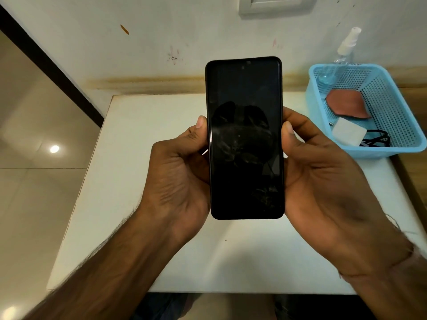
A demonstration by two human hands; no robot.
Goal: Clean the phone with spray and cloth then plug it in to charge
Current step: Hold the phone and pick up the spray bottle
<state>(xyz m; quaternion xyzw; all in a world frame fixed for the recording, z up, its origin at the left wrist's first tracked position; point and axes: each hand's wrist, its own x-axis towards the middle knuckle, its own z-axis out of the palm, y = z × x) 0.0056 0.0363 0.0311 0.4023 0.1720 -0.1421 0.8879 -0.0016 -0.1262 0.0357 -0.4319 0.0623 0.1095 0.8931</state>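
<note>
Both your hands — left hand [182, 172], right hand [323, 172] — clasp the phone [246, 139] upright, long axis pointing away; the spray bottle [344, 51] stands beyond-right of it — nearer your right.

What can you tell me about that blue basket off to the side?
The blue basket looks like light blue plastic, rectangular, with perforated walls and floor and a solid rim. It sits upright on the white table by the wall, to the right of both hands, which do not touch it. Inside are a clear spray bottle, a reddish-brown cloth, a white charger and a black cable.
</note>
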